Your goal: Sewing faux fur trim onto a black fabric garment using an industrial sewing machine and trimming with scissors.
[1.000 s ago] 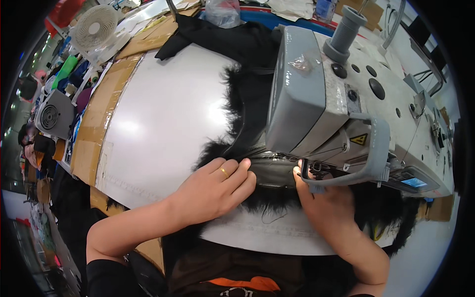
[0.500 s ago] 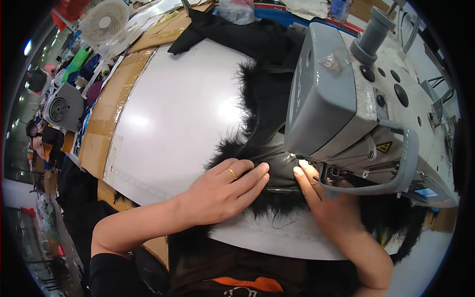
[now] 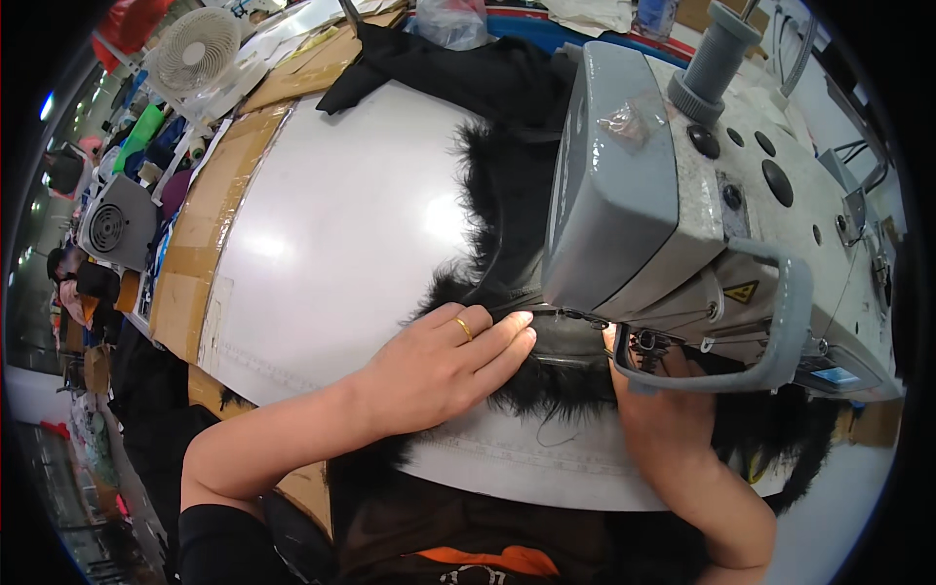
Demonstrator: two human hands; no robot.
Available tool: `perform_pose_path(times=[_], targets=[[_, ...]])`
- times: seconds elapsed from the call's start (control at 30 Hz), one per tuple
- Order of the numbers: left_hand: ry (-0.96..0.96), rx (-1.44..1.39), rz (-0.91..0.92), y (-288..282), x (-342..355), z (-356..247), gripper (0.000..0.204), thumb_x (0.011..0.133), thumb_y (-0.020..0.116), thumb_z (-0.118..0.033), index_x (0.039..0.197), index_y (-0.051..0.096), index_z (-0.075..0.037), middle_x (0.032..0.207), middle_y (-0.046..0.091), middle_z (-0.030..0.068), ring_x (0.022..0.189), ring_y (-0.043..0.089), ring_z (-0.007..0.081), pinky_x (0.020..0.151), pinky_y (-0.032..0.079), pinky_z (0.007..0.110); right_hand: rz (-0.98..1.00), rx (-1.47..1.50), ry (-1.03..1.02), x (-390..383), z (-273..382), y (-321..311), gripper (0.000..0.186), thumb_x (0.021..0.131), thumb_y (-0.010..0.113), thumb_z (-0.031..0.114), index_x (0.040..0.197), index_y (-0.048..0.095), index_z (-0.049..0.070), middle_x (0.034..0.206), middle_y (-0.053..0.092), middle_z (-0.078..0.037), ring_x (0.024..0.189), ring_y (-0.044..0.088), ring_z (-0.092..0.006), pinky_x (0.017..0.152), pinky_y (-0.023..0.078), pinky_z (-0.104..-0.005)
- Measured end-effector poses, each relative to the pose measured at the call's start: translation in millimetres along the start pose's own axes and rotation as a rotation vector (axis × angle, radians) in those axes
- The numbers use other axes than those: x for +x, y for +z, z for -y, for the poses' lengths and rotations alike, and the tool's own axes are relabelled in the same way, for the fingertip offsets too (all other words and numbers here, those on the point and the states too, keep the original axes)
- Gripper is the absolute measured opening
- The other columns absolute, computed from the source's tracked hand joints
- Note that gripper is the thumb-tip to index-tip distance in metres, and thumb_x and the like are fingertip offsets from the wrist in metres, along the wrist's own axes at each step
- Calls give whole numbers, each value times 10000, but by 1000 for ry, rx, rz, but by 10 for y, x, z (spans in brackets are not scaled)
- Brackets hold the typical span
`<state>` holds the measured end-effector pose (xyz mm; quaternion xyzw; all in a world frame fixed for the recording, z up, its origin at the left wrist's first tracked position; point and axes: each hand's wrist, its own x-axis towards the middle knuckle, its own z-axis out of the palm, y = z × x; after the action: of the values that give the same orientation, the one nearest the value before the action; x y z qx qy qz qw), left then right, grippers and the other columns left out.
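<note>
My left hand (image 3: 478,356), a ring on one finger, presses closed fingertips onto the strip of black fabric (image 3: 570,339) left of the sewing machine's needle area. A dark zipper-like strip runs from those fingertips toward the needle. Shaggy black fur trim (image 3: 541,390) borders the fabric below and continues up its left side. My right hand (image 3: 663,409) reaches under the grey guard of the sewing machine (image 3: 609,185), beside the needle at the fabric's right; its fingers are largely hidden, so I cannot tell their grip.
The white table (image 3: 283,234) has taped cardboard (image 3: 190,244) along its left. Black cloth (image 3: 429,68) and a plastic bag (image 3: 448,19) lie at the back. A white fan (image 3: 195,54), a grey vented box (image 3: 117,224) and assorted items crowd the left.
The view has shifted slightly. My left hand is a little nearer the needle than a second ago. My right hand's fingertips, visible half a second ago, are now mostly behind the guard.
</note>
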<state>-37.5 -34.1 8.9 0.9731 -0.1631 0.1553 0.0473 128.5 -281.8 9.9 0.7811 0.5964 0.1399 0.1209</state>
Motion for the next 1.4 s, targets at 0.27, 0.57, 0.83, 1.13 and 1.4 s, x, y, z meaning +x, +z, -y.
perform_pose_path(times=[0.27, 0.57, 0.83, 1.13, 1.4], targets=[[25, 70, 70, 41, 65, 28, 511, 855, 645, -121, 1334, 646, 55, 1383, 638, 161, 1023, 601, 245, 885, 523, 328, -94, 72, 77, -5, -74, 103, 231, 846, 736, 100, 1077, 727, 106, 940, 633, -89, 881, 658, -318, 715, 523, -449], [110, 57, 27, 177, 194, 270, 525, 891, 646, -159, 1379, 618, 33, 1336, 647, 115, 1121, 600, 243, 953, 507, 339, -223, 185, 46, -53, -268, 247, 281, 761, 687, 12, 1035, 706, 76, 912, 640, -109, 840, 658, -355, 685, 531, -476], [131, 121, 28, 103, 256, 318, 498, 903, 622, -157, 1359, 626, 43, 1231, 671, 66, 1046, 595, 201, 874, 506, 316, -172, 117, 37, 12, -273, 263, 230, 814, 683, 3, 1027, 732, 72, 935, 706, -118, 850, 691, -352, 709, 555, -455], [97, 50, 31, 117, 251, 314, 315, 905, 629, -162, 1177, 680, -13, 1088, 673, 38, 993, 595, 185, 844, 502, 315, -246, 132, 94, -45, -285, 377, 122, 875, 684, 25, 986, 730, 49, 881, 716, -133, 834, 713, -345, 711, 560, -444], [92, 96, 43, 152, 270, 328, 177, 907, 630, -174, 1041, 672, -65, 948, 645, 8, 969, 601, 182, 831, 485, 321, -206, 239, 89, -7, -331, 252, 109, 936, 683, 49, 1034, 731, 45, 934, 732, -138, 889, 717, -348, 736, 563, -429]])
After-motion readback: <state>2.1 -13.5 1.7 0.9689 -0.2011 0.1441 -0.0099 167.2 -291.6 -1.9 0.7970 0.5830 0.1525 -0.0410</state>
